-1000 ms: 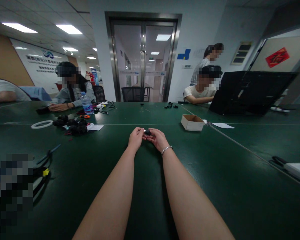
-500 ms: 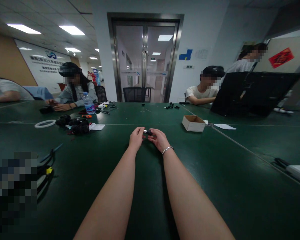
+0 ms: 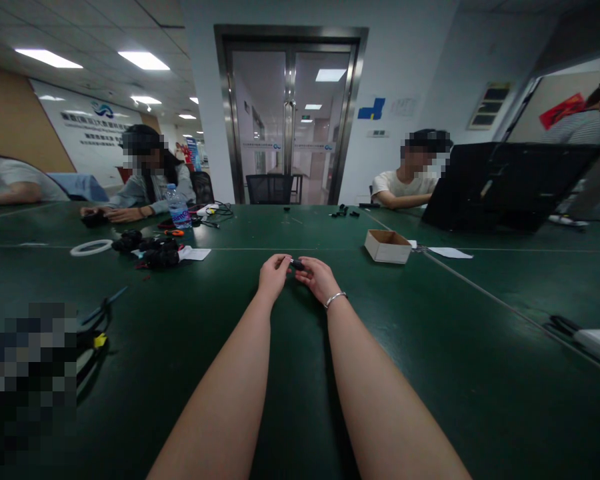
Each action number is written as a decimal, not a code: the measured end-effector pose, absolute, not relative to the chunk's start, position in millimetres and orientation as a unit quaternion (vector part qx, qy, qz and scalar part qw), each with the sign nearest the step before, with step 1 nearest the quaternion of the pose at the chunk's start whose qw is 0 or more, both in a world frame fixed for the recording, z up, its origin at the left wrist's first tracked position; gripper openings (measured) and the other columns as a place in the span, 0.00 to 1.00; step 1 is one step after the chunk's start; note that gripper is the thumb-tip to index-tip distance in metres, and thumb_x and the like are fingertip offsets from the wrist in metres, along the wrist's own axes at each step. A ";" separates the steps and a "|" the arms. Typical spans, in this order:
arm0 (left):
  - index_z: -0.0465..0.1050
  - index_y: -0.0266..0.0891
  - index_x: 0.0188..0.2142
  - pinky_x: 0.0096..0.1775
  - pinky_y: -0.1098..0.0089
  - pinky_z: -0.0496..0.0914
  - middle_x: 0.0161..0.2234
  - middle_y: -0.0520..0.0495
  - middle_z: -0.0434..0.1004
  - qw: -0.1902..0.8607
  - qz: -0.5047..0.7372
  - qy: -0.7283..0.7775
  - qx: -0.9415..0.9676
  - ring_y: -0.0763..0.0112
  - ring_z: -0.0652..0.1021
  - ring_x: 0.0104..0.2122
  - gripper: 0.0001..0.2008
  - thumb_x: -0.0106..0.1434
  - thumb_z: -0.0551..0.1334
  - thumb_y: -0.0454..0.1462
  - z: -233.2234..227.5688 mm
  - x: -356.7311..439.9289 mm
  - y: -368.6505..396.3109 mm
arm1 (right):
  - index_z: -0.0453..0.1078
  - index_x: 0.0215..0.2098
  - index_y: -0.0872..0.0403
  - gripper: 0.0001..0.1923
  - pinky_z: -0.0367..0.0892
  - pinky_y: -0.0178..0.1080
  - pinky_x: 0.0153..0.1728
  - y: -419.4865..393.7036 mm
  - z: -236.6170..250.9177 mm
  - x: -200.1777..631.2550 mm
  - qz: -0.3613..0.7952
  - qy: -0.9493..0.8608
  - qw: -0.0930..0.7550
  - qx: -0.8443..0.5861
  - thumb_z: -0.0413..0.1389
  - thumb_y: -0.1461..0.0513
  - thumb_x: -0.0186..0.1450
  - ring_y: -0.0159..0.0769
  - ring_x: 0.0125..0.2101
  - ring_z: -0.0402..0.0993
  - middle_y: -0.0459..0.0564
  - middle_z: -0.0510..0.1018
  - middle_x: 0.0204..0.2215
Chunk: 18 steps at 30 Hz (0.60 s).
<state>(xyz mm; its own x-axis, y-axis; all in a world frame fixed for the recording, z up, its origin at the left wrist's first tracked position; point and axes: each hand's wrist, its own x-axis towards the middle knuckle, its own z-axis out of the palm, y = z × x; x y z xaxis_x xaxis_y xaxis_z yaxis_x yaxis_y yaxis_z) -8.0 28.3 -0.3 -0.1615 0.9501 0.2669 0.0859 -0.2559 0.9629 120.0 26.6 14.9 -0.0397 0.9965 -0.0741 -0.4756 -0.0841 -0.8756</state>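
We pinch a small black part (image 3: 296, 265) between our left hand (image 3: 274, 275) and right hand (image 3: 319, 278); its details are too small to tell.

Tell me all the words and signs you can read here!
None can be read clearly.
Wall banner: white lettering and a logo, too blurred.
Water bottle label: too small.
Red sign: dark character, unreadable.
Glass door strip: too small.
Blue wall sign: shape only, no words.

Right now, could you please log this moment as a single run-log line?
left hand + right hand: pinching small black part | above green table | cardboard box right, untouched
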 end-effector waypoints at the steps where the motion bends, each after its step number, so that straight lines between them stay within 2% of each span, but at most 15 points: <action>1: 0.74 0.37 0.39 0.25 0.76 0.66 0.37 0.45 0.77 0.371 0.590 0.489 0.525 0.72 0.76 0.30 0.10 0.62 0.58 0.40 1.0 -8.0 27.8 | 0.71 0.33 0.58 0.06 0.74 0.34 0.26 26.4 14.3 120.0 0.636 -0.355 0.576 -0.371 0.55 0.72 0.61 0.33 0.22 0.75 0.50 0.78 0.26; 5: 0.73 0.36 0.39 0.22 0.78 0.62 0.37 0.45 0.77 0.384 0.613 0.494 0.482 0.77 0.73 0.25 0.10 0.63 0.57 0.39 9.0 -5.6 24.4 | 0.70 0.37 0.57 0.09 0.75 0.35 0.30 25.0 10.6 120.4 0.640 -0.412 0.545 -0.351 0.58 0.73 0.59 0.34 0.26 0.78 0.50 0.79 0.29; 11: 0.72 0.36 0.43 0.20 0.80 0.60 0.35 0.45 0.76 0.498 0.576 0.505 0.406 0.81 0.68 0.20 0.14 0.65 0.57 0.44 20.0 -9.6 10.6 | 0.69 0.41 0.56 0.15 0.73 0.31 0.34 20.4 5.8 114.1 0.592 -0.532 0.489 -0.357 0.63 0.71 0.57 0.31 0.30 0.77 0.46 0.78 0.28; 14: 0.71 0.35 0.40 0.21 0.79 0.60 0.34 0.44 0.76 0.492 0.524 0.535 0.444 0.81 0.69 0.20 0.16 0.63 0.59 0.46 26.1 -32.5 -8.6 | 0.68 0.43 0.55 0.20 0.72 0.37 0.41 10.7 9.4 106.6 0.566 -0.607 0.405 -0.384 0.66 0.69 0.54 0.35 0.33 0.77 0.47 0.79 0.29; 18: 0.70 0.35 0.38 0.21 0.77 0.61 0.34 0.45 0.75 0.431 0.449 0.575 0.530 0.80 0.68 0.19 0.17 0.61 0.58 0.48 38.2 -87.6 -61.9 | 0.66 0.51 0.53 0.27 0.67 0.42 0.51 -20.4 28.1 120.3 0.540 -0.673 0.316 -0.394 0.65 0.68 0.54 0.38 0.43 0.75 0.50 0.79 0.39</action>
<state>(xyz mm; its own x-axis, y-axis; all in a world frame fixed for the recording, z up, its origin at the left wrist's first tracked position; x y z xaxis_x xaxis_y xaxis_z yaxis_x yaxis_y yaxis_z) -87.6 -61.9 38.2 -0.0659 0.9976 -0.0192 0.2233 0.0335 0.9742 120.3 -20.4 28.1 -0.4903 0.8716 -0.0002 0.1888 0.1060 -0.9763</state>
